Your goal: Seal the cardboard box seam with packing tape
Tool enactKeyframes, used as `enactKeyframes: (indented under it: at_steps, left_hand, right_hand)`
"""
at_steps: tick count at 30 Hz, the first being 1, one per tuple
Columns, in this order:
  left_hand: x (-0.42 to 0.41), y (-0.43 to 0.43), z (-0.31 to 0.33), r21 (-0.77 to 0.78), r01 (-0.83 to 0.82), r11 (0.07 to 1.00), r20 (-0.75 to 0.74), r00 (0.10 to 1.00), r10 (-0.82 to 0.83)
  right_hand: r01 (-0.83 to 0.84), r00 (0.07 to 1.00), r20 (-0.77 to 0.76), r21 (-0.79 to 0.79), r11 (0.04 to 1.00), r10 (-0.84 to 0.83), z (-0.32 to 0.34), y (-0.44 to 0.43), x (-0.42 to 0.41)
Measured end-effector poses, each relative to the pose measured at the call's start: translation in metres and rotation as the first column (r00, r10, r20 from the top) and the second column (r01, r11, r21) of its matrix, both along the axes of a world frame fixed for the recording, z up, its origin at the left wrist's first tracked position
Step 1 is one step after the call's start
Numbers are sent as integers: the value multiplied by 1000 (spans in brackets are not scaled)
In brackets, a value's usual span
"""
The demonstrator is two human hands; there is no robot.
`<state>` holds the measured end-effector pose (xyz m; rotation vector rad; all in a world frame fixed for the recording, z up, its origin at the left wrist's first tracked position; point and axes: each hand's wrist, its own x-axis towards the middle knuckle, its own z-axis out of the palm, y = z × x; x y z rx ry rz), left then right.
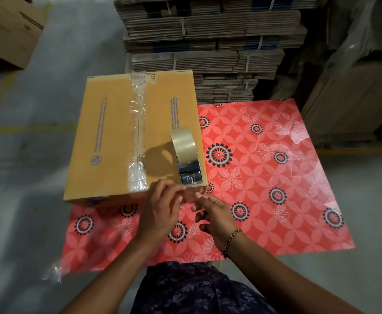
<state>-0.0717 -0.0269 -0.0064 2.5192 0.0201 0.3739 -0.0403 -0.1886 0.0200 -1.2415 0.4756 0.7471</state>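
A closed brown cardboard box [108,137] sits on the left part of a red flowered table. Clear packing tape [138,123] runs along its centre seam from the far edge to the near edge. A roll of clear tape [183,146] stands on edge on the box's near right corner. A free strip of tape [191,193] stretches from the roll down over the near edge. My left hand [160,211] pinches the strip's left side at the box edge. My right hand [217,214], with a gold bracelet, pinches the strip's right side.
The red table top [276,177] is covered with clear plastic. Tall stacks of flattened cardboard [208,41] stand right behind the table. An open box [8,30] sits on the grey floor at far left. Wrapped cartons [355,98] are at the right.
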Motion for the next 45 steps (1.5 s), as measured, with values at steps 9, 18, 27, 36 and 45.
enactKeyframes:
  at_steps: [9,18,27,36,45]
  left_hand:
    - [3,-12,-1,-39,32,999,43,999,-30]
    - [0,-17,4,-315,-28,949,-53,999,12]
    - [0,-17,4,-364,-56,930,-62,997,36]
    - [1,-16,-4,-424,-46,905,-68,997,18]
    - [-3,-27,-1,-674,-197,712,-220,974,61]
  right_hand:
    - [-41,998,54,2,999,41,4,-2,-1]
    - [-52,818,500,-429,902,285,-18,-47,6]
    - [-35,388,652,-695,718,651,-18,-43,34]
    - [-24,284,610,-767,642,740,-14,-42,46]
    - [-118,331,604,-736,667,725,-15,-43,54]
